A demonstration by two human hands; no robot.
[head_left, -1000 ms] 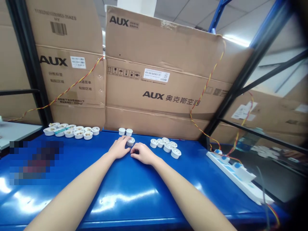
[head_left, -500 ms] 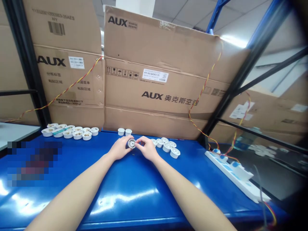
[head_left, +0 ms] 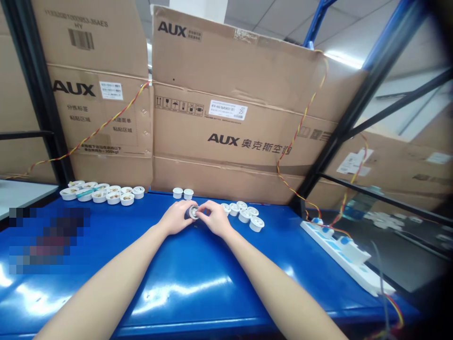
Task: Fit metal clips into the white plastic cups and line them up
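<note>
My left hand [head_left: 175, 218] is closed around a small white round cup [head_left: 193, 212], whose open face is turned toward me. From the right, the pinched thumb and finger of my right hand [head_left: 215, 218] reach over the cup's face. Whether these fingertips grip a small part inside it, I cannot make out. Two similar white cups [head_left: 188, 194] stand just behind my hands. Beside my right hand is a group of several white cups with grey-white insides [head_left: 256, 225], partly hidden by that hand.
Several white cups with brownish contents [head_left: 127, 199] stand at the back left of the blue table [head_left: 184, 274]. A white power strip [head_left: 347, 257] with plugs lies along the right edge. Cardboard panels [head_left: 226, 170] close off the back, and a black rack post [head_left: 311, 189] rises at right.
My right fingertips have shifted slightly left, farther over the cup's face. My left hand keeps its hold on the cup. The view has moved very slightly.
</note>
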